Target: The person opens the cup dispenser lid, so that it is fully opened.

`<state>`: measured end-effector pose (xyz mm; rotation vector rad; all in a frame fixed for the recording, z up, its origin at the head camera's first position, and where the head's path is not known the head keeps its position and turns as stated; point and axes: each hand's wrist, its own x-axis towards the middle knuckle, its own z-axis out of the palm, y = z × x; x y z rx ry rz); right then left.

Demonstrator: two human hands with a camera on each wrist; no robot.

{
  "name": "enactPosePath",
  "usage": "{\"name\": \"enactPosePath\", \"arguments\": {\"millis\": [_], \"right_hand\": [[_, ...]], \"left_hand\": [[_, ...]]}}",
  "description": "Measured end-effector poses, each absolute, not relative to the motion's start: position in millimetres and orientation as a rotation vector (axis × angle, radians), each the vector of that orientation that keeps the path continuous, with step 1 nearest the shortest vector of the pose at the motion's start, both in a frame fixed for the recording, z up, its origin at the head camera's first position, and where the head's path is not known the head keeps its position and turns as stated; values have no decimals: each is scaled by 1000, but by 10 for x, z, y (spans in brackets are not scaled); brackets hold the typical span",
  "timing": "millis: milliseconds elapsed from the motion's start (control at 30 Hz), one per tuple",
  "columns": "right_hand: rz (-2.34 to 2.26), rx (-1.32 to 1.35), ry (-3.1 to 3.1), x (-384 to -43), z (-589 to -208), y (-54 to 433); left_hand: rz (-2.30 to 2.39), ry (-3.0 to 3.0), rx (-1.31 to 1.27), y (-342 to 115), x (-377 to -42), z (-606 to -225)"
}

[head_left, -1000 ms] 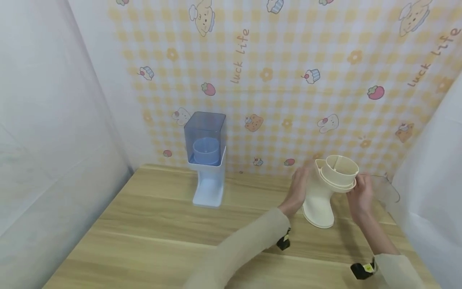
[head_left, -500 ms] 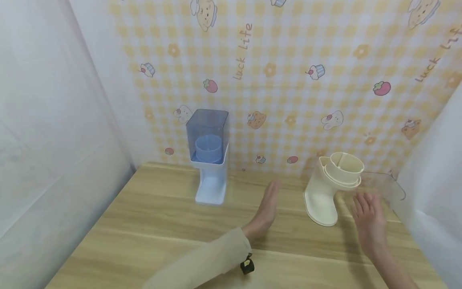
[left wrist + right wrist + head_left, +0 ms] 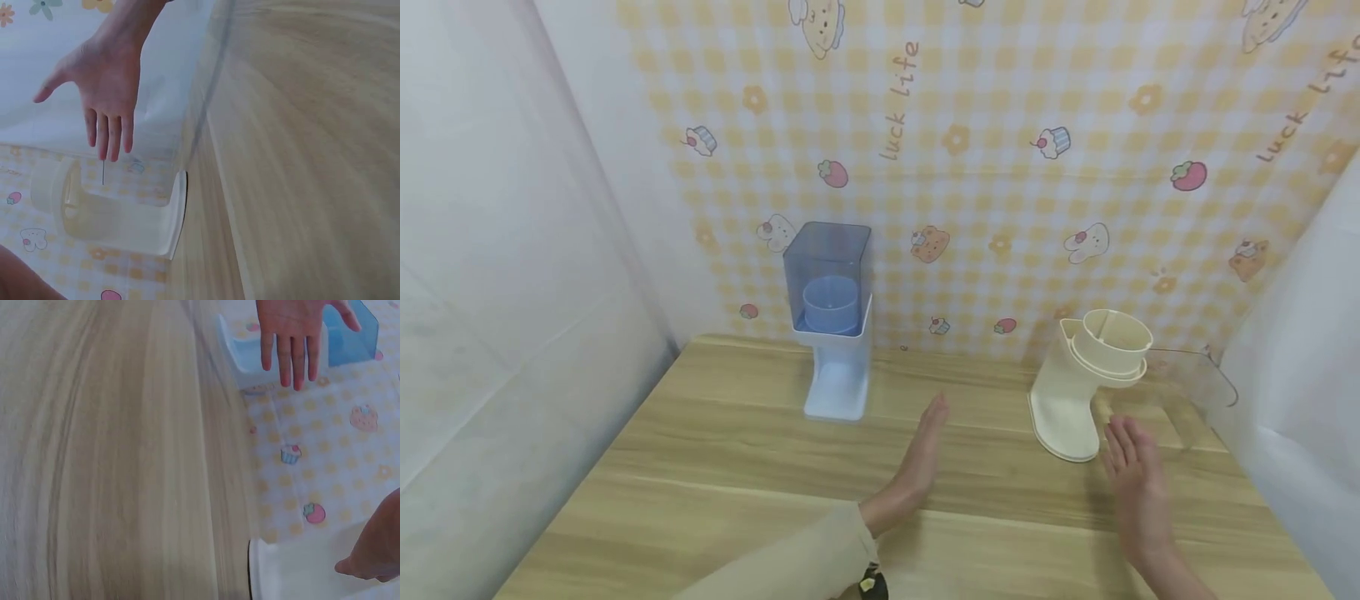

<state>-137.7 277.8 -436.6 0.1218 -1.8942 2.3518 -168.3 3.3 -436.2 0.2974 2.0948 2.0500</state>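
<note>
A cream dispenser stand [image 3: 1063, 412] with a round collar on top stands upright at the right of the table, against the wall cloth. My right hand [image 3: 1138, 492] is held just in front of it, fingers extended, holding nothing. Farther left, over the table, my left hand [image 3: 906, 475] is also empty with straight fingers, palm turned toward the right hand. In the left wrist view the right hand [image 3: 109, 81] shows its spread palm above the cream stand [image 3: 125, 225]. The right wrist view shows the left hand [image 3: 294, 325] in front of a blue dispenser [image 3: 353, 337].
The blue dispenser [image 3: 838, 383] with a see-through dark blue box top stands at the back left. A clear, transparent piece [image 3: 1195, 383] sits at the back right beside the cream stand. Checked cloth [image 3: 955, 192] hangs behind the wooden table [image 3: 700, 433], with white curtains [image 3: 497, 317] at both sides.
Both hands have come off the cream stand. The left hand has drawn back to the left and toward me; the right has dropped back in front of the stand, which remains upright.
</note>
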Motion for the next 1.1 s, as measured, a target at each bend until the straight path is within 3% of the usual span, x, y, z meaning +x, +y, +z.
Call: {"name": "enactPosePath", "arguments": {"millis": [200,567,1100], "right_hand": [[2261,293,-1960,-1350,-4410,2493],[2267,367,-2129,-1467,-4189,1911],[2244,444,-2132,-1942,-4161,1084]], "left_hand": [[2123,2104,302,-210,-1538,-4343],[2215,2006,251,-683,-1330,-4229],[2481,1972,280,-1322,-1279,-4282]]}}
